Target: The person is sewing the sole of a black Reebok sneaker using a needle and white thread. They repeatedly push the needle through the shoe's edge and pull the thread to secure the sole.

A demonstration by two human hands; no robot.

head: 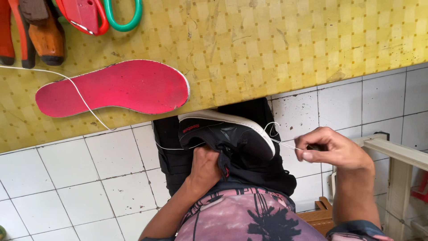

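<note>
A black sneaker with a white sole (232, 134) rests on my lap, below the table edge. My left hand (206, 166) reaches into the shoe's opening and grips it from inside. My right hand (332, 149) is to the right of the shoe, fingers pinched on a thin white thread (281, 143) that runs from the sole edge. The thread (84, 100) also trails left across the table, over a red insole (116, 87) lying flat on the yellow checked tabletop (276, 44).
Orange-handled tools (42, 33), a red tool (84, 15) and a green loop handle (127, 20) lie at the table's far left. White floor tiles (89, 187) spread below. A pale wooden frame (397, 174) stands at the right, close to my right arm.
</note>
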